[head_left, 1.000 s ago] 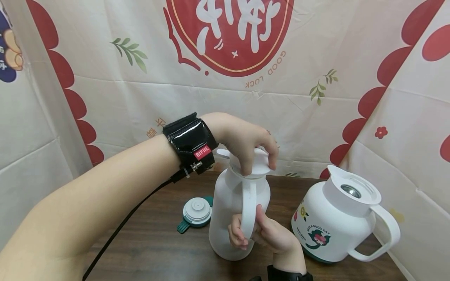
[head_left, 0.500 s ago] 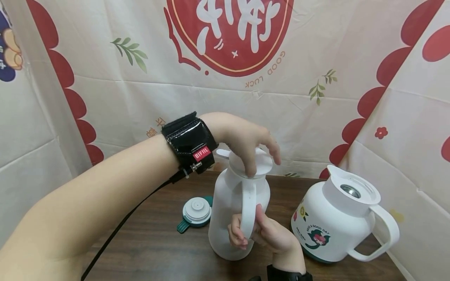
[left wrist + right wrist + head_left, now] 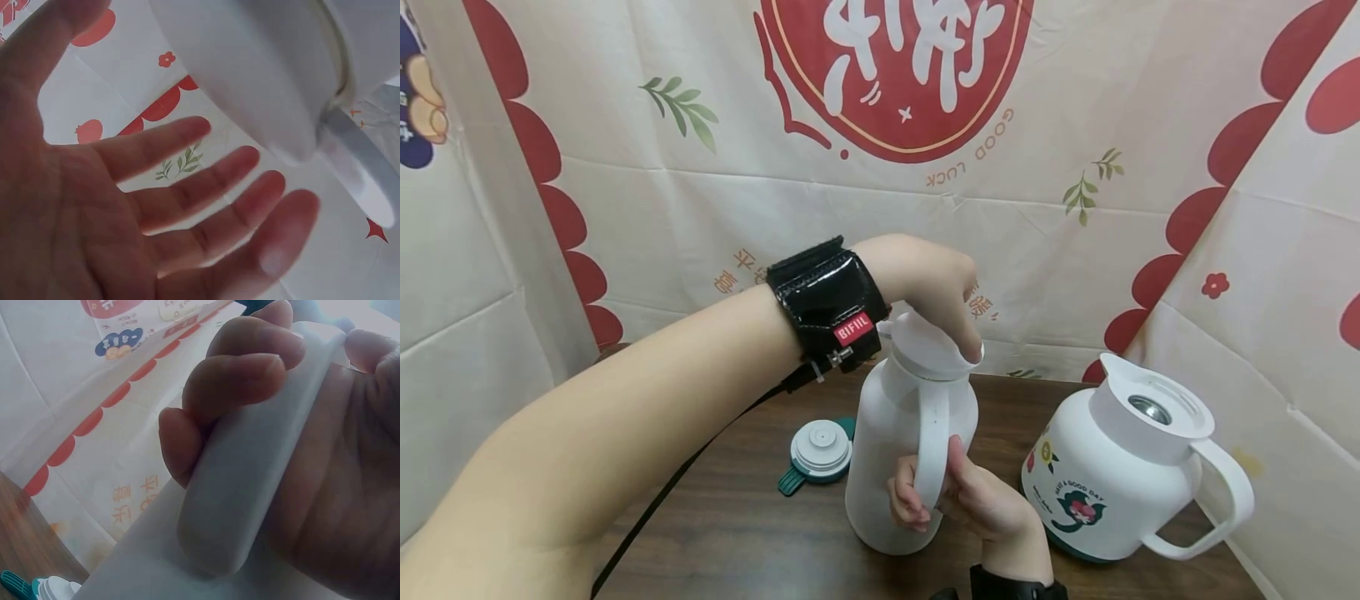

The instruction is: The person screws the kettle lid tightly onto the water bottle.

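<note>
A tall white thermos jug [image 3: 880, 467] stands upright on the table, its handle turned to the front. My right hand [image 3: 996, 504] grips that handle [image 3: 250, 469], fingers curled round one side and thumb on the other. Over the jug's white top [image 3: 925, 346] is my left hand [image 3: 925, 279], bent down at the wrist. In the left wrist view its fingers [image 3: 206, 187] are spread and loosely extended beside the white top, with a gap to the palm and nothing held. Part of a flat tab [image 3: 359, 169] juts from the jug's neck.
To the right stands a wider white jug [image 3: 1112, 475] with printed designs and an uncovered mouth. A white-and-green lid [image 3: 821, 450] lies on the brown wooden table [image 3: 730, 517], left of the tall jug. A patterned cloth [image 3: 850, 200] hangs behind.
My left hand's fingers have gone from being spread on the jug's top to hanging off it, and the wrist has shifted slightly right. The right hand keeps its grip on the handle.
</note>
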The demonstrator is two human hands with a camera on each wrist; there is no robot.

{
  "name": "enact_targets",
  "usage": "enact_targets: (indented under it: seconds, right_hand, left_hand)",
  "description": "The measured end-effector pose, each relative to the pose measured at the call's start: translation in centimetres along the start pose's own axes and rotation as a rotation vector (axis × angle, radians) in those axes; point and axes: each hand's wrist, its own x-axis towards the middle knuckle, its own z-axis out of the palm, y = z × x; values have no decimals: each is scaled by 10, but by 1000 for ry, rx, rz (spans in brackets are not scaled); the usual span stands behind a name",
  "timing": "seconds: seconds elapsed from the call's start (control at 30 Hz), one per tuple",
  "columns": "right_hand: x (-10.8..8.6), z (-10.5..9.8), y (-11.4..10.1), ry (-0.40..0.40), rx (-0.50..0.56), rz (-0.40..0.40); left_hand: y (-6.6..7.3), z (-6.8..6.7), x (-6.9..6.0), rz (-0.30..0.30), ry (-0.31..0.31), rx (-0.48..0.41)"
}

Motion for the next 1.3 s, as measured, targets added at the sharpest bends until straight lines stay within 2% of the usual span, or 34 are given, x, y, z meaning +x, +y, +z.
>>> enact_targets:
  seconds: [0.23,0.5,0.63,0.77,1.07,1.3]
  right_hand:
    - [0,0,0,-7,-9,-21]
    - [0,0,2,-15,-12,-15]
    - [0,0,3,-21,-20,-16]
    - [0,0,3,-21,-20,-18]
    - [-1,-1,5,-14,-23,-16]
    - [-2,-1,5,-17,-23,-19]
  left_hand:
    - [5,3,1,-63,-18,48]
    - [4,7,-1,-101,-33,-7]
    - [4,7,0,-79,-35,-13]
    - [3,8,0,-42,-35,31]
    - [2,9,1,-41,-56,65]
    - [1,8,2,7,-78,112]
